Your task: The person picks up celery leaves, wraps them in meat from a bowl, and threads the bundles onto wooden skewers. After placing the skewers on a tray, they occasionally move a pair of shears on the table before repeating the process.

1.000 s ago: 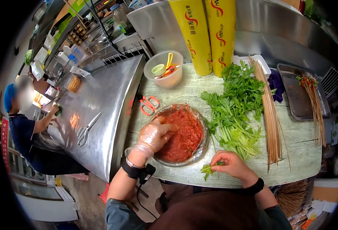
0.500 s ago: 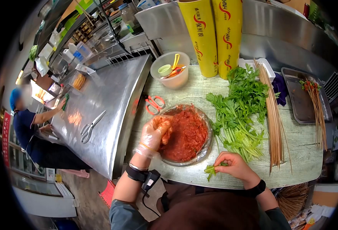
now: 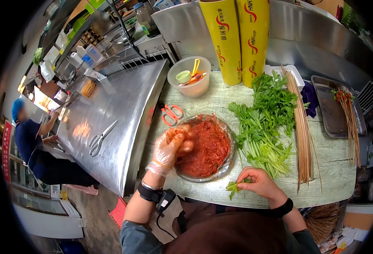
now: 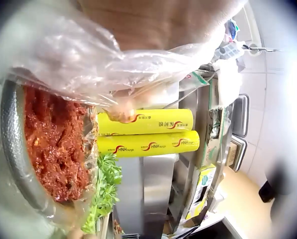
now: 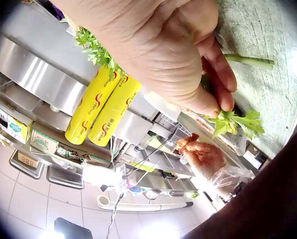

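Observation:
My left hand, in a clear plastic glove, is at the left rim of a plastic-lined bowl of red minced meat. Its fingers are curled and smeared red; in the right wrist view a bit of meat shows at the fingertips. Bare, my right hand pinches a small celery sprig between thumb and fingers, over the table's front edge. In the right wrist view the sprig's leaves stick out past the fingertips, with a stalk on the other side.
Leafy celery lies right of the bowl, beside long wooden skewers. Farther right, a metal tray holds loaded skewers. Behind stand yellow film rolls and a plastic tub. Orange-handled scissors lie left; a person works beyond.
My left hand has drawn back from the meat to the bowl's left rim, fingers curling in. The right hand keeps its pinch on the sprig. The head view has shifted slightly.

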`<act>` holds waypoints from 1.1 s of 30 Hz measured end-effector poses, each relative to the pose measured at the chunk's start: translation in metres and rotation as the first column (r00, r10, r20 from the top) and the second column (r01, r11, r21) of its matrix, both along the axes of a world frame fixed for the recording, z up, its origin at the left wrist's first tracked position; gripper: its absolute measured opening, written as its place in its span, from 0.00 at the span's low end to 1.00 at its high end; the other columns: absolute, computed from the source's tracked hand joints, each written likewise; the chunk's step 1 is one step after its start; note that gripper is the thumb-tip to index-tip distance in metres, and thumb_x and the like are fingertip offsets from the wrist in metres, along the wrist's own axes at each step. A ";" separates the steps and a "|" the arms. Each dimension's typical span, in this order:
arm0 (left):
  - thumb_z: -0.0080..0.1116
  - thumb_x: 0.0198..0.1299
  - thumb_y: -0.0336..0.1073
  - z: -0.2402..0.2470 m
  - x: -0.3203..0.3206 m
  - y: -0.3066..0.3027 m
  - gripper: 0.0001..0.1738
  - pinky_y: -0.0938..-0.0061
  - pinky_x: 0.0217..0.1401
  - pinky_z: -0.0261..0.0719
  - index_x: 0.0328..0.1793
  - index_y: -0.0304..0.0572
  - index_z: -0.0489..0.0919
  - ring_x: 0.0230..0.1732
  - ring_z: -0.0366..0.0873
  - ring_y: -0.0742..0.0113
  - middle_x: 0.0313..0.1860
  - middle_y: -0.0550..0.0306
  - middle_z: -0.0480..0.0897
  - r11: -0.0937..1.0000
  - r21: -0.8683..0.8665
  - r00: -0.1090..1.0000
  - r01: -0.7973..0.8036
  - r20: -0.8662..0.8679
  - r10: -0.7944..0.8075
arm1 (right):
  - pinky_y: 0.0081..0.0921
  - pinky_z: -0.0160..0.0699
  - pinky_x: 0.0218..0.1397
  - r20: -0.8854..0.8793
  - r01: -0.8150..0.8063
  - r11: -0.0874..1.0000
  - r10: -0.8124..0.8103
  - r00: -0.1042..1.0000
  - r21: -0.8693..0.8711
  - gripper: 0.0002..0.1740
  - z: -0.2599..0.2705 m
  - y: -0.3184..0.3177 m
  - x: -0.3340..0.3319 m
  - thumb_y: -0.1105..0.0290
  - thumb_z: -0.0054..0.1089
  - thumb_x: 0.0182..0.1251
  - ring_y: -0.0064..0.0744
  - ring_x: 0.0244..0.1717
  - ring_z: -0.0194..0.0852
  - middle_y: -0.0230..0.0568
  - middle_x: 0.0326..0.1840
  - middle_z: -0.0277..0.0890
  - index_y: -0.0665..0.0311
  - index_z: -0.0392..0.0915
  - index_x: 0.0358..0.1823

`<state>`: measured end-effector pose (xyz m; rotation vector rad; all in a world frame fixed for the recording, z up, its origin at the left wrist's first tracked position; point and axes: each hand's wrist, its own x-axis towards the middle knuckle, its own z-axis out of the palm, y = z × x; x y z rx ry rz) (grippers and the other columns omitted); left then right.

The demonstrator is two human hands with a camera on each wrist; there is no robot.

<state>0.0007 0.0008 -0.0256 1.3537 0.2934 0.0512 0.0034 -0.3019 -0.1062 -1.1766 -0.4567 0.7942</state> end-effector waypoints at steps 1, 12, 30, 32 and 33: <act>0.51 0.67 0.31 -0.003 0.000 -0.001 0.13 0.80 0.36 0.78 0.53 0.32 0.75 0.32 0.78 0.72 0.43 0.54 0.81 0.997 -0.078 0.999 0.026 0.024 -0.024 | 0.21 0.76 0.46 -0.001 0.000 1.000 0.000 1.000 -0.003 0.05 0.001 0.000 0.000 0.84 0.60 0.59 0.25 0.41 0.75 0.37 0.39 0.73 0.69 0.77 0.36; 0.49 0.69 0.32 -0.028 -0.002 -0.003 0.14 0.69 0.57 0.78 0.56 0.32 0.74 0.50 0.79 0.64 0.50 0.50 0.80 0.989 -0.072 0.970 0.132 0.214 -0.114 | 0.22 0.77 0.43 0.106 0.118 0.989 -0.107 0.989 -0.095 0.10 0.003 0.007 -0.006 0.89 0.62 0.50 0.29 0.38 0.75 0.40 0.36 0.74 0.71 0.77 0.32; 0.60 0.59 0.33 0.000 -0.016 -0.017 0.11 0.69 0.55 0.74 0.46 0.38 0.83 0.50 0.79 0.56 0.49 0.47 0.82 0.717 0.641 0.876 -0.275 0.474 -0.087 | 0.23 0.72 0.49 0.058 0.167 0.982 -0.163 0.985 -0.085 0.11 -0.001 0.008 -0.010 0.89 0.64 0.48 0.29 0.41 0.73 0.41 0.36 0.75 0.69 0.77 0.32; 0.59 0.59 0.33 -0.003 -0.017 -0.021 0.11 0.69 0.53 0.74 0.47 0.38 0.83 0.48 0.80 0.57 0.48 0.46 0.82 0.801 0.558 0.898 -0.218 0.436 -0.060 | 0.23 0.72 0.50 0.069 0.169 0.981 -0.163 0.984 -0.091 0.11 0.000 0.009 -0.011 0.89 0.64 0.48 0.29 0.41 0.73 0.41 0.37 0.75 0.69 0.77 0.32; 0.59 0.60 0.33 -0.008 -0.014 -0.024 0.11 0.70 0.51 0.75 0.47 0.37 0.83 0.47 0.80 0.58 0.47 0.46 0.82 0.857 0.477 0.900 -0.195 0.434 -0.036 | 0.23 0.72 0.50 0.077 0.164 0.983 -0.157 0.985 -0.088 0.11 0.001 0.010 -0.011 0.89 0.64 0.48 0.29 0.41 0.74 0.41 0.37 0.75 0.69 0.77 0.32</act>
